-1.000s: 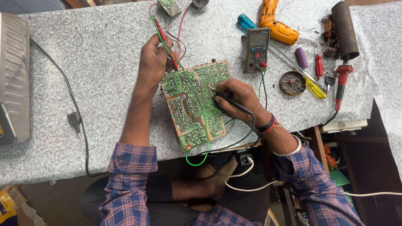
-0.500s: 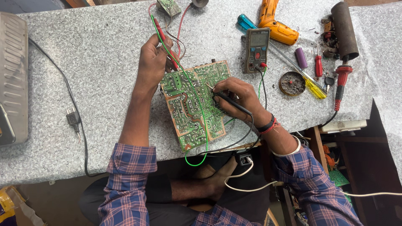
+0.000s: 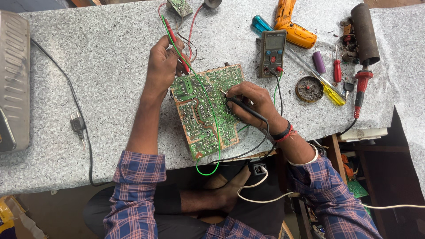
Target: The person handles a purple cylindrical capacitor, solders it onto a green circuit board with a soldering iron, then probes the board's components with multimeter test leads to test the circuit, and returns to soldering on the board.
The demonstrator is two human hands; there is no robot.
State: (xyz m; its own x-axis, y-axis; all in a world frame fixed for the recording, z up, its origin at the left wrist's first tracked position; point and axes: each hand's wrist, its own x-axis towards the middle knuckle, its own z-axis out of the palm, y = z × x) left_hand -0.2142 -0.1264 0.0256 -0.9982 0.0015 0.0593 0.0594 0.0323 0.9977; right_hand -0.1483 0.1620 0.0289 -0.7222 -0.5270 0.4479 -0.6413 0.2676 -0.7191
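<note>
- The circuit board (image 3: 206, 110) lies solder side up on the speckled grey table (image 3: 102, 66), tilted, its near corner at the table's edge, between your two hands.
- Your left hand (image 3: 161, 66) rests at the board's far left corner, fingers curled round a red probe (image 3: 179, 53) whose tip points down at that corner.
- Your right hand (image 3: 252, 104) is closed like a pen grip round a black probe (image 3: 245, 108), its tip touching the board just left of your fingertips.
- A green wire (image 3: 208, 128) runs from beside your left hand across the board and loops off its near edge.
- Just beyond your right hand stands a grey multimeter (image 3: 272, 53), leads plugged in.
- Further right of that hand: a round tin (image 3: 309, 88), a yellow-handled screwdriver (image 3: 332, 93), a small red screwdriver (image 3: 337, 71), an orange drill (image 3: 292, 26) and a dark cylinder (image 3: 365, 33).
- Well left of your left hand, a black cable with a plug (image 3: 77, 124) lies beside a metal casing (image 3: 13, 84).
</note>
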